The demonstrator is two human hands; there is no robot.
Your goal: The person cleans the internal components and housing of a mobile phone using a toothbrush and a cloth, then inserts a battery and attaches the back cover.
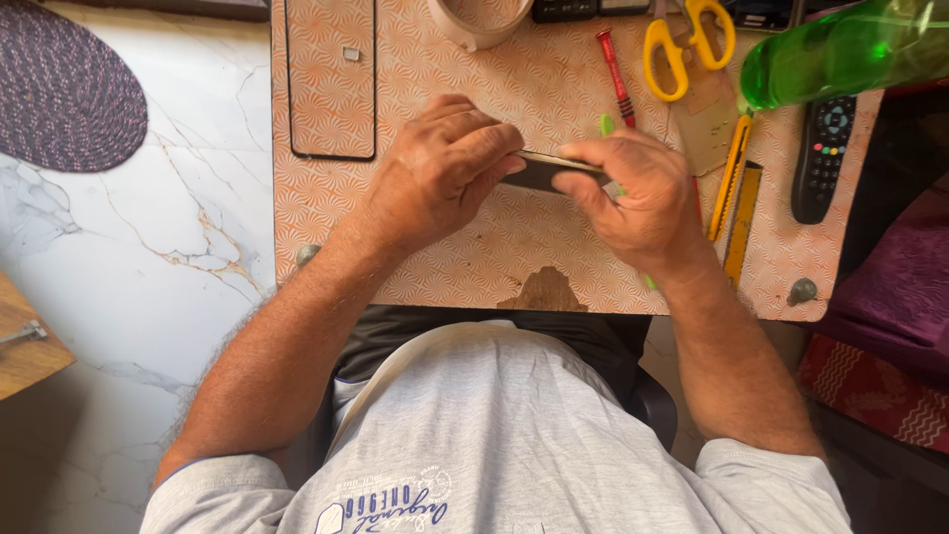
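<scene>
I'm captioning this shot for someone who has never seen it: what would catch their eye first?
First, the two hands meeting mid-table: the left hand and right hand both grip a thin dark flat device held edge-up between them. Next, the bright colours along the table's far right: yellow-handled scissors, a red screwdriver and a green bottle. A black frame lies at far left on the orange patterned table.

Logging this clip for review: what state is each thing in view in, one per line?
Phone: held edge-up between both hands, above the table.
Left hand: closed on the phone.
Right hand: closed on the phone.
Scissors: lying flat, blades hidden.
Red screwdriver: lying flat, untouched.
Yellow utility knife: lying flat; blade state unclear.
Remote: lying face-up.
Green bottle: tilted, blurred.
Black frame: flat on the table.
</scene>
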